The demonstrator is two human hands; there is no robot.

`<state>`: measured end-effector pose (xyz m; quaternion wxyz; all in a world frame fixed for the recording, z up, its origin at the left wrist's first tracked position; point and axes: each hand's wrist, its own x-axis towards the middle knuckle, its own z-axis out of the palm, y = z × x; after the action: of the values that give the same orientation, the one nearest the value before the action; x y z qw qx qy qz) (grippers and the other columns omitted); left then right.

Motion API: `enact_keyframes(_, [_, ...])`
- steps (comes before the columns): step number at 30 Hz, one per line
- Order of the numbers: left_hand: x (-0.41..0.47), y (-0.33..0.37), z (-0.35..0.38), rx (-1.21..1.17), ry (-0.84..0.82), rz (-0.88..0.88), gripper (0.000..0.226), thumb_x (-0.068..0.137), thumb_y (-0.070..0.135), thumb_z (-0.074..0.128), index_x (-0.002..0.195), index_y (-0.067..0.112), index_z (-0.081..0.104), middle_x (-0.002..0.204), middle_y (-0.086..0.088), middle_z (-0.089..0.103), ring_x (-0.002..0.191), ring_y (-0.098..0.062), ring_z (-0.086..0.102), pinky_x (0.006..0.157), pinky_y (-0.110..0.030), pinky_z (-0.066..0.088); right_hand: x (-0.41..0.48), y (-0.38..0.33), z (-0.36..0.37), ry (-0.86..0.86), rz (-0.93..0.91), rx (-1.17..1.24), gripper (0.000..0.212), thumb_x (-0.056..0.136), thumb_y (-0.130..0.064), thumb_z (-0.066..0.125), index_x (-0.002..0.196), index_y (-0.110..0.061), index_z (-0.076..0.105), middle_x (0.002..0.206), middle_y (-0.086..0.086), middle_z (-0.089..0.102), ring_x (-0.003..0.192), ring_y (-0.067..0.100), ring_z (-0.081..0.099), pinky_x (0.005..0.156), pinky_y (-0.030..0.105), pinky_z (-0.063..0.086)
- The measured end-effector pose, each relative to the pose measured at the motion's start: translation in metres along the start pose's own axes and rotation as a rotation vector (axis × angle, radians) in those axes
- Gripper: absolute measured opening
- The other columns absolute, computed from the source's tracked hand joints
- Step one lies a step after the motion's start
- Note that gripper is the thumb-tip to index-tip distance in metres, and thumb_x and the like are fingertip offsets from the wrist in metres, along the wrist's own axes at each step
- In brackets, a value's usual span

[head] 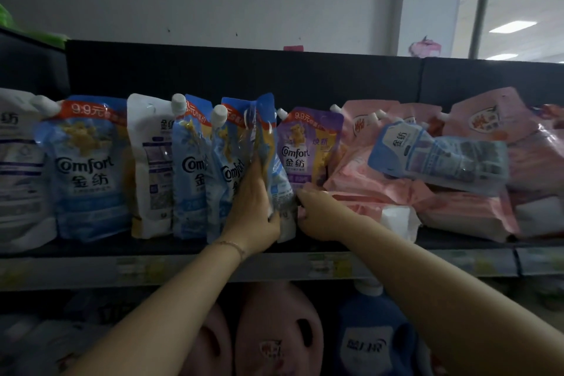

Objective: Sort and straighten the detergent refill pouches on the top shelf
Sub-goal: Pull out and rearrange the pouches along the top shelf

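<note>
Blue Comfort refill pouches stand in a row on the top shelf (pixel 91 249). My left hand (pixel 254 210) grips the lower part of a blue pouch (pixel 262 137) turned edge-on in the middle of the row. My right hand (pixel 317 217) reaches in just to its right, fingers curled at the foot of a purple Comfort pouch (pixel 311 146); what it holds is hidden. Another blue pouch (pixel 88 168) stands upright at the left. A white pouch (pixel 154 162) stands between blue ones. A light blue pouch (pixel 439 159) lies flat on top of pink pouches (pixel 381 192).
Pink pouches are heaped in disorder on the right half of the shelf (pixel 494 119). A white pouch (pixel 18 168) stands at the far left. The shelf edge carries price labels (pixel 329 265). Pink jugs (pixel 274 333) and a blue jug (pixel 375 339) stand on the shelf below.
</note>
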<state>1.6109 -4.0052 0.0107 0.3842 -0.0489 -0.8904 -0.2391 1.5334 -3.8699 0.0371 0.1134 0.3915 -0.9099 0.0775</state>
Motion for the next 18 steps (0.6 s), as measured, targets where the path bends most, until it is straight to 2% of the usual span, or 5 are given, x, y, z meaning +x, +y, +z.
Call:
enact_keyframes(4, [0.005, -0.004, -0.003, -0.032, 0.003, 0.010, 0.117, 0.080, 0.012, 0.071, 0.148, 0.030, -0.022, 0.158, 0.013, -0.015, 0.145, -0.004, -0.010, 0.119, -0.029, 0.005, -0.002, 0.003, 0.007, 0.010, 0.005, -0.459, 0.043, 0.094, -0.021, 0.052, 0.135, -0.011, 0.044, 0.138, 0.007, 0.039, 0.131, 0.028, 0.032, 0.102, 0.040, 0.036])
enact_keyframes(6, [0.006, -0.006, -0.003, -0.033, -0.002, -0.010, 0.116, 0.080, 0.015, 0.072, 0.150, 0.027, -0.020, 0.158, 0.013, -0.013, 0.146, -0.007, -0.008, 0.120, -0.033, 0.008, 0.002, 0.008, 0.011, 0.050, 0.030, -0.516, 0.037, 0.096, -0.016, 0.047, 0.132, -0.013, 0.050, 0.139, 0.007, 0.041, 0.131, 0.026, 0.033, 0.102, 0.037, 0.033])
enact_keyframes(11, [0.004, -0.006, -0.006, -0.031, 0.011, 0.015, 0.116, 0.080, 0.012, 0.072, 0.150, 0.032, -0.019, 0.157, 0.018, -0.014, 0.144, -0.002, -0.010, 0.119, -0.030, 0.006, 0.010, 0.021, 0.007, 0.194, 0.040, -0.382, 0.029, 0.098, -0.026, 0.047, 0.120, -0.012, 0.061, 0.125, 0.006, 0.057, 0.118, 0.024, 0.050, 0.094, 0.033, 0.036])
enact_keyframes(16, [-0.001, -0.001, -0.004, 0.006, -0.007, -0.011, 0.114, 0.080, 0.013, 0.070, 0.149, 0.032, -0.019, 0.157, 0.014, -0.009, 0.144, -0.004, -0.006, 0.116, -0.029, 0.006, 0.023, 0.032, -0.009, 0.304, 0.201, -0.181, 0.026, 0.093, -0.031, 0.052, 0.114, -0.020, 0.064, 0.111, 0.008, 0.053, 0.095, 0.029, 0.062, 0.076, 0.035, 0.048])
enact_keyframes(18, [0.000, 0.002, 0.000, 0.016, 0.030, -0.032, 0.113, 0.079, 0.011, 0.069, 0.150, 0.028, -0.016, 0.157, 0.011, -0.004, 0.143, -0.005, -0.004, 0.119, -0.031, 0.007, 0.026, 0.031, -0.012, 0.377, 0.290, -0.097, 0.024, 0.092, -0.023, 0.051, 0.109, -0.010, 0.062, 0.102, 0.010, 0.060, 0.091, 0.033, 0.064, 0.073, 0.039, 0.052])
